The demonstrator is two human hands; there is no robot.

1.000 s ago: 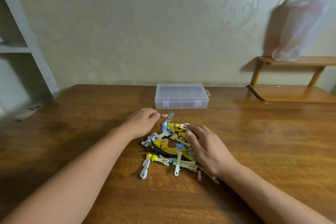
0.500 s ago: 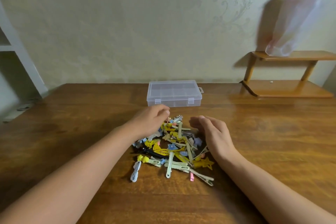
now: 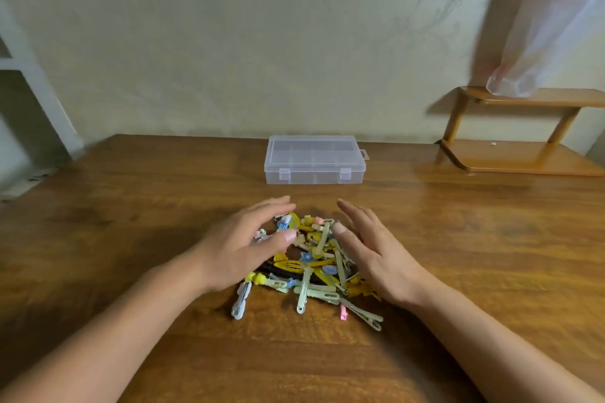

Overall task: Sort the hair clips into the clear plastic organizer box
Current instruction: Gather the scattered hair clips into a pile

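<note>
A heap of several hair clips point(image 3: 314, 267), yellow, pale green, blue, pink and black, lies on the wooden table point(image 3: 131, 206) in front of me. My left hand point(image 3: 244, 247) flanks the heap's left side with straight fingers and holds nothing. My right hand point(image 3: 370, 250) flanks the right side, fingers straight, empty too. Both hands cover clips at the heap's edges. The clear plastic organizer box point(image 3: 315, 159) stands behind the heap with its lid closed and two latches facing me.
A wooden two-tier shelf point(image 3: 523, 154) stands on the table at the back right, with a translucent plastic bag point(image 3: 550, 36) hanging above it. A white shelving unit point(image 3: 29, 101) stands at the left edge. A patterned wall runs behind the table.
My right hand has come off the top of the heap to its right side. Both hands have opened out and now flank the clips. The camera has shifted slightly.
</note>
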